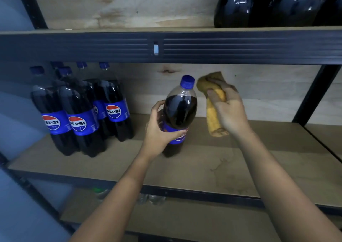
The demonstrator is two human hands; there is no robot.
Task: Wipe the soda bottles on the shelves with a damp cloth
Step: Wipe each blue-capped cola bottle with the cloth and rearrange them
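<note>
- The left hand (159, 130) is gripping the soda bottle (178, 116) around its blue label, thumb on the near-left side and fingers curling across the front, holding it with its base at the middle shelf (240, 167); whether the base is resting on the board or lifted just off it cannot be told.
- The bottle's long axis is leaning slightly, its blue cap (187, 81) tipping up and to the right of the label.
- The right hand (227, 108) is clutching the yellow cloth (212, 101), fingers folding over the upper bunch while a rolled tail is hanging below the palm.
- The cloth is sitting just to the right of the bottle's shoulder and cap, near but apart; a narrow gap is showing between them.
- Judging from this, the cloth hand is the one nearer the bare upper part of the bottle, so the coming wipe is calling for a short move leftward onto the neck and shoulder, then down along the bottle's length.
- Well to the left of the held bottle, a cluster of Pepsi bottles (81, 112) is standing upright on the same shelf.
</note>
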